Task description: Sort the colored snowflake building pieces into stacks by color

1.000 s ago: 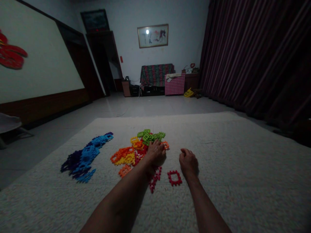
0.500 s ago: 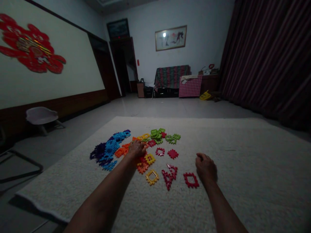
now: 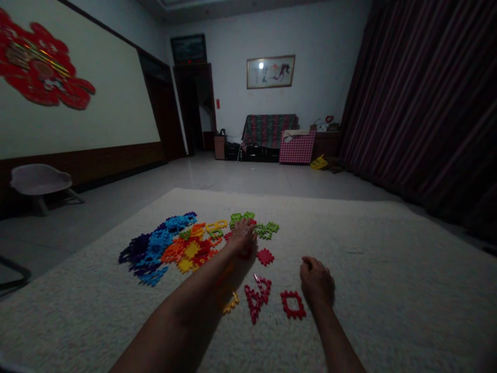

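Observation:
My left hand (image 3: pixel 243 233) is stretched out low over the toothed plastic building pieces, with fingers extended beside a green cluster (image 3: pixel 267 229); a bit of red shows at its fingertips. Beneath the palm, a red frame piece is mostly hidden. My right hand (image 3: pixel 317 280) rests on the mat with its fingers curled in, and nothing shows in it. Just left of it lies a red square frame (image 3: pixel 293 304). Between the hands are a solid red piece (image 3: pixel 266 257) and two red triangular pieces (image 3: pixel 257 299). My left forearm partly covers a yellow frame (image 3: pixel 231 303).
Blue pieces (image 3: pixel 171 233), dark purple pieces (image 3: pixel 134 248) and orange pieces (image 3: pixel 174 250) lie heaped on the left of the pale mat (image 3: pixel 388 269). A small chair (image 3: pixel 41 178) stands left of the mat. A long curtain (image 3: pixel 411 103) hangs at the right.
My left hand has moved right, from the orange pieces to the red and green ones, uncovering yellow and orange pieces. The view has shifted slightly; my right hand stays by the red frame.

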### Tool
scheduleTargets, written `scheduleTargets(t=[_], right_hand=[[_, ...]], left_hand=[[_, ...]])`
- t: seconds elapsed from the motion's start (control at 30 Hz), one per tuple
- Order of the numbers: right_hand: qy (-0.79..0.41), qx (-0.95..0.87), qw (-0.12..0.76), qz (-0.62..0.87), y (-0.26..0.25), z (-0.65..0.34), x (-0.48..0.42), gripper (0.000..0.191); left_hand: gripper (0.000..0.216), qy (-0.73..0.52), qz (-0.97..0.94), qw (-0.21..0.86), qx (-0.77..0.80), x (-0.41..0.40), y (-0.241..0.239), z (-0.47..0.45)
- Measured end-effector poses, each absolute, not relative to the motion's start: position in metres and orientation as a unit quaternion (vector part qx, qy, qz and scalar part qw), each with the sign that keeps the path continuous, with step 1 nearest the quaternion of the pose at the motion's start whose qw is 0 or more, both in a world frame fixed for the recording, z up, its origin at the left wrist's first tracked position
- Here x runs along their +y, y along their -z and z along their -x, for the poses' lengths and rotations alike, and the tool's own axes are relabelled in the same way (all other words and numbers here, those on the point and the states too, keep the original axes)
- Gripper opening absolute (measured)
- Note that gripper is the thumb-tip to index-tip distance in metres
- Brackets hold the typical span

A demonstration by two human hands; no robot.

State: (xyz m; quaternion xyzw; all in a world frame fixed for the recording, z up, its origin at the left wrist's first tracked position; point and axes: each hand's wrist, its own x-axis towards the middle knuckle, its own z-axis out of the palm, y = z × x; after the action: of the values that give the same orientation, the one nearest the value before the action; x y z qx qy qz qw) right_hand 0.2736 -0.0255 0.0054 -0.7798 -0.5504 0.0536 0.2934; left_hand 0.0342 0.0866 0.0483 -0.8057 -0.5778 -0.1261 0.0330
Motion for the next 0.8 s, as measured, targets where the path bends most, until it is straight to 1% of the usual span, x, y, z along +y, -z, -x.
scheduleTargets(t=[0.17,0.27,0.37,0.57,0.8], right_hand=[[-0.031,-0.553,0.285,0.782,-0.002,-0.275,-0.025,0.035],[-0.029,-0.556,0.291,0.778,0.000,-0.275,-0.024,0.036],[-0.029,-0.553,0.297,0.778,0.002,-0.275,-0.024,0.036],[-0.030,-0.552,0.282,0.784,0.000,-0.275,-0.022,0.035],[-0.021,-0.567,0.253,0.784,-0.004,-0.271,-0.025,0.036]], left_hand=[[0.040,0.113,0.848,0.007,-0.518,0.121,-0.036,-0.095],[0.044,0.103,0.851,-0.005,-0.516,0.136,-0.033,-0.119],[0.041,0.084,0.839,-0.014,-0.537,0.145,-0.032,-0.126],[0.042,0.052,0.803,-0.009,-0.593,0.141,-0.038,-0.095],[0.042,0.035,0.769,0.022,-0.638,0.111,-0.042,-0.024]])
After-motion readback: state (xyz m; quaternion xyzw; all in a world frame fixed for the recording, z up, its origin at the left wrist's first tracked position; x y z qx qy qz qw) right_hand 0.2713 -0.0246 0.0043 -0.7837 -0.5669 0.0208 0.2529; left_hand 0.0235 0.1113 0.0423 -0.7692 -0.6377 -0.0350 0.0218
